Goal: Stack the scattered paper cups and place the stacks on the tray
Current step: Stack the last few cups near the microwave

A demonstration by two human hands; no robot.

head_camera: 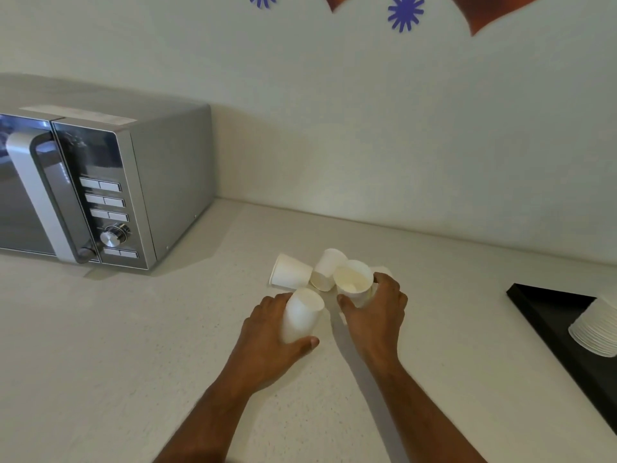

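The left hand [267, 332], just below the centre of the frame, is wrapped around a white paper cup [302, 314]; the thumb lies across the cup's near end and the fingers curl behind its far side, with the cup tilted so its closed base points up and away. The right hand [377, 309], immediately to the right, grasps an upright cup [353, 279] whose open mouth faces upward; the thumb presses the cup's near wall and the fingers reach around the right side. A further white shape shows behind the right-hand fingers, too hidden to identify. Just above the hands, two loose cups rest on the counter [133, 345]: a cup on its side [289, 271] with its mouth toward the left, and a tilted cup [329, 269] leaning between that one and the upright cup, apparently touching both. At the right edge of the frame, well apart from the hands, a black tray [547, 305] lies on the counter and carries a finished stack of cups [594, 325] lying tilted, partly cut off by the frame edge. At the left of the frame, a silver microwave [100, 185] stands against the pale wall [334, 111]. Blue star decorations [405, 12] are fixed to the wall at the top of the frame.
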